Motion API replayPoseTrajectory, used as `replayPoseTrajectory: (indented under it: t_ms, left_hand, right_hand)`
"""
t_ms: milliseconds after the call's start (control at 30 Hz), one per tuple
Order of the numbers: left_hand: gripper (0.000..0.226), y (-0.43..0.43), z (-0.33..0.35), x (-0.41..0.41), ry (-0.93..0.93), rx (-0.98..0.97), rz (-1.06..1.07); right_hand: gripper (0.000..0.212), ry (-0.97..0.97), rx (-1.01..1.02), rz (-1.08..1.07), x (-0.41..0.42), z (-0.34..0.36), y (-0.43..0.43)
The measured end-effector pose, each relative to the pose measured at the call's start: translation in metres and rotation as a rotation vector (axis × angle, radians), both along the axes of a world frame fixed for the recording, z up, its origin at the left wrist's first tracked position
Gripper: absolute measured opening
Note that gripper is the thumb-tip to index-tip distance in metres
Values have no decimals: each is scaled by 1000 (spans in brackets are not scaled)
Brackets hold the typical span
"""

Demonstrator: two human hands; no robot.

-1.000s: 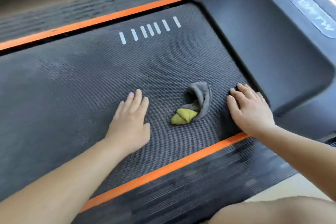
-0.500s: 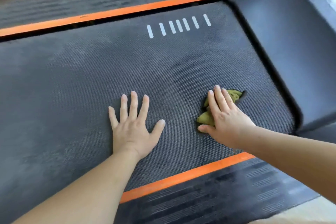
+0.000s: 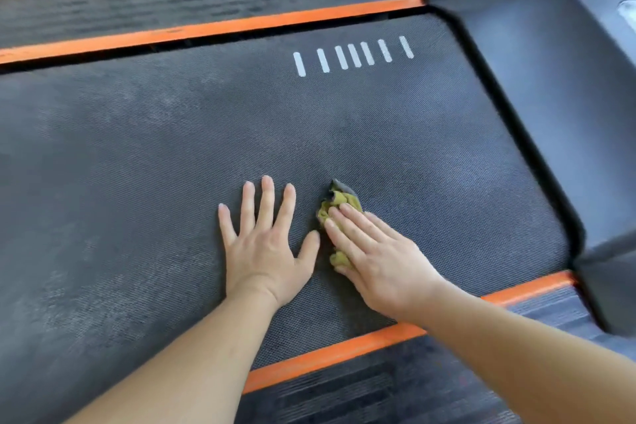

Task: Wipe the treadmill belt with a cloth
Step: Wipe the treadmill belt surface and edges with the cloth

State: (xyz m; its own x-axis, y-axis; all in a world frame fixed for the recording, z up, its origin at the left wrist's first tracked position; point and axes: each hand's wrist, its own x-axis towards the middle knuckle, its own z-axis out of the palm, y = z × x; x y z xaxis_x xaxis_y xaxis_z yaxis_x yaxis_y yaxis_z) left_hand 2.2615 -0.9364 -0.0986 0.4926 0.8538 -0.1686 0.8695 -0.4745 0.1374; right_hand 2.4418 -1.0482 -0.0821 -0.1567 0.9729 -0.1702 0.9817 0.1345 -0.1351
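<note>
The dark textured treadmill belt (image 3: 172,155) fills most of the view and looks dusty toward the left. A small yellow-green and grey cloth (image 3: 339,200) lies crumpled on it near the middle. My right hand (image 3: 375,255) lies flat on top of the cloth, fingers together, pressing it to the belt; most of the cloth is hidden under the palm. My left hand (image 3: 265,244) rests flat on the bare belt just left of the cloth, fingers spread, holding nothing.
Orange strips (image 3: 213,29) run along both sides of the belt, with ribbed black side rails (image 3: 395,385) beyond them. The black motor cover (image 3: 550,79) rises at the right end. Several white stripes (image 3: 351,55) mark the belt's far side.
My right hand came off the belt's right end, landed on the cloth and slid it left toward my left hand. My left hand spread its fingers flat.
</note>
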Motion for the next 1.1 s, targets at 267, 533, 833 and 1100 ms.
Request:
replayPoseTrajectory:
  t_ms: [267, 533, 833, 1100]
  left_hand:
    - [77, 1, -1, -1, -18, 4, -10]
    - [75, 2, -3, -1, -10, 20, -8]
    - [73, 2, -6, -2, -15, 37, -11]
    - [71, 2, -10, -4, -25, 45, -7]
  right_hand:
    - [67, -106, -8, -698, 56, -4, 28]
    - [56, -151, 49, -157, 50, 2, -17]
    - [51, 96, 65, -150, -41, -2, -33]
    - [56, -116, -67, -892, 75, 8, -33]
